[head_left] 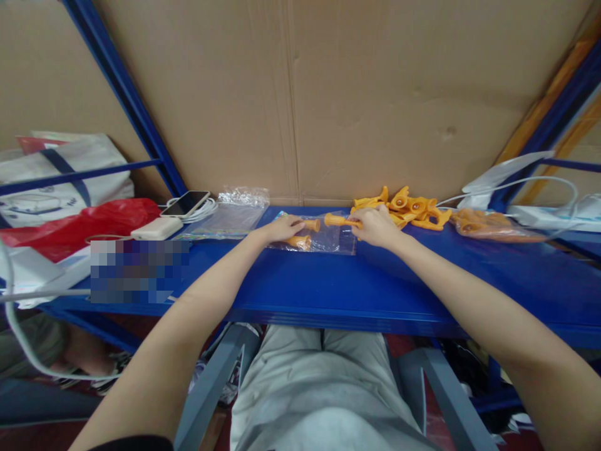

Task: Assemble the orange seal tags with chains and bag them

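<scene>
My right hand (375, 227) is closed round the narrow end of an orange plastic piece (334, 220), whose flared end points left. Under that piece lies a clear plastic bag (331, 240), flat on the blue table. My left hand (282, 229) is closed at the bag's left end and seems to pinch its film; the fingertips are partly hidden. Two more orange flared pieces (300, 242) lie at the bag beside my left fingers. A loose pile of orange plastic pieces (416, 207) sits just behind and right of my right hand.
On the blue table (319, 282), a filled bag of orange pieces (493, 224) lies to the right. Flat clear bags (230, 216), a phone (185, 203), a white power bank (157, 229) and a red plastic bag (107, 219) are on the left. A cardboard wall (300, 100) stands behind.
</scene>
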Action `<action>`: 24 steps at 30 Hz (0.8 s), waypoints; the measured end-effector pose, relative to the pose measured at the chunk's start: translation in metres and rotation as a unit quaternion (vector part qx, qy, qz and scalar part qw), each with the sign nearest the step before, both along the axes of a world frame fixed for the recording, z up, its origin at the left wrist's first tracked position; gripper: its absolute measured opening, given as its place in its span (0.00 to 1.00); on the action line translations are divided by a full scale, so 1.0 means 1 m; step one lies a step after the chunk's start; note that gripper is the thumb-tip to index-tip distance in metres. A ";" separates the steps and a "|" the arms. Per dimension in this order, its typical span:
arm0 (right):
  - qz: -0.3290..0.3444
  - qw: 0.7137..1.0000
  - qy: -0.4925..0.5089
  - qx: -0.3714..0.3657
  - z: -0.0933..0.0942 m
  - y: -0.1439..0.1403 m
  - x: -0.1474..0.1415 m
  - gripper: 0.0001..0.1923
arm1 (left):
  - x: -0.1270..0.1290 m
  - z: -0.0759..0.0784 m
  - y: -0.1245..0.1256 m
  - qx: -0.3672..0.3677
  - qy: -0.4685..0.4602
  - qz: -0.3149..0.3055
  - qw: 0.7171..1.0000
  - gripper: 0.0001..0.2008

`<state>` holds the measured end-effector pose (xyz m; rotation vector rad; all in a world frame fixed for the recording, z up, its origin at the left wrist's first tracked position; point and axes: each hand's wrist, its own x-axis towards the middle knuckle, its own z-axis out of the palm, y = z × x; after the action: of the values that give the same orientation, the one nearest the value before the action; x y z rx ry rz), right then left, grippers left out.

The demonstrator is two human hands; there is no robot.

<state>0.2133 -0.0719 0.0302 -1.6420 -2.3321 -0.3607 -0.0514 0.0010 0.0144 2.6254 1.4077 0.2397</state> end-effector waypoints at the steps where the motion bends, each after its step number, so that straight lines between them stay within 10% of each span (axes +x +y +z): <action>1: -0.001 1.000 -0.002 0.000 -0.001 -0.001 -0.002 0.17 | 0.002 0.001 -0.002 -0.001 -0.007 -0.001 1.000 0.29; 24: -0.074 0.997 -0.004 -0.024 -0.006 -0.010 -0.024 0.16 | 0.010 -0.011 -0.002 -0.036 -0.121 0.041 0.991 0.31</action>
<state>0.1896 -0.0815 0.0245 -1.8459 -2.2474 -0.3437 -0.0412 -0.0014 0.0029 2.3889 1.4153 0.4899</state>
